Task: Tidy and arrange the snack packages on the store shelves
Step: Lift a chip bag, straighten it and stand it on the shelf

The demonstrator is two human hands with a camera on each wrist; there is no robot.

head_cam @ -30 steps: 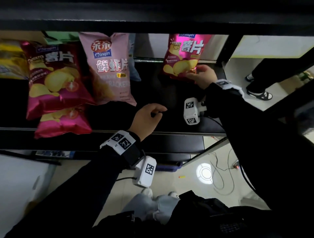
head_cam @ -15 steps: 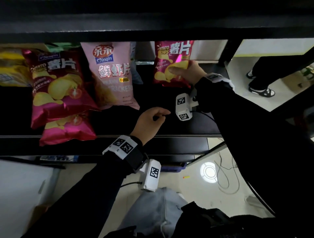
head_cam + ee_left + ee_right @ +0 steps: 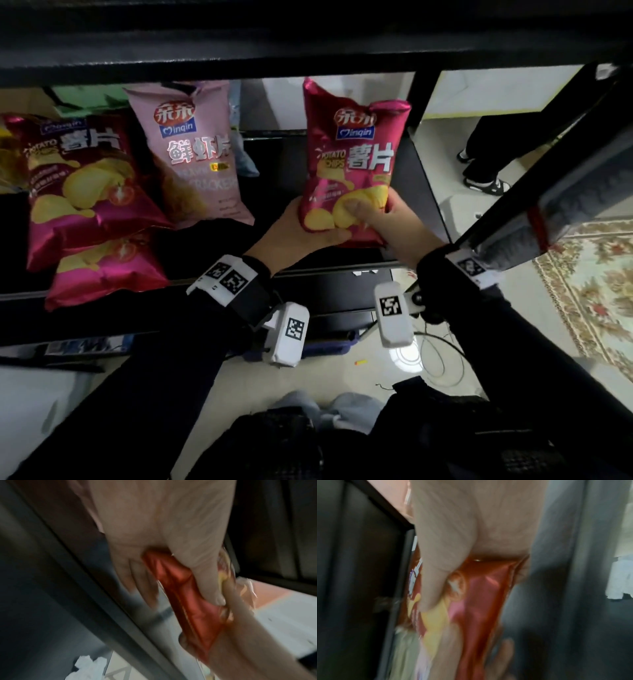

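Observation:
A magenta potato chips bag [image 3: 352,161] stands upright over the right part of the black shelf [image 3: 424,185], held at its bottom edge by both hands. My left hand [image 3: 301,233] grips the lower left corner, thumb across the front. My right hand [image 3: 383,219] grips the lower right corner with its thumb pressed on the front. Both wrist views show the red bag [image 3: 188,601] [image 3: 479,601] pinched between thumb and fingers, blurred. On the shelf's left lie two more magenta chip bags [image 3: 82,185] [image 3: 109,270] and a pale pink prawn cracker bag [image 3: 191,154].
A yellow bag [image 3: 7,161] and a green package [image 3: 85,99] sit at the far left behind the others. The upper shelf board [image 3: 308,41] hangs low overhead. Another person's legs and sandals [image 3: 486,164] stand on the floor to the right, near a patterned rug [image 3: 592,294].
My right hand drew the chips bag from the back of the shelf toward the front edge and stood it up. My left hand rose from the shelf edge and took hold of its lower left corner.

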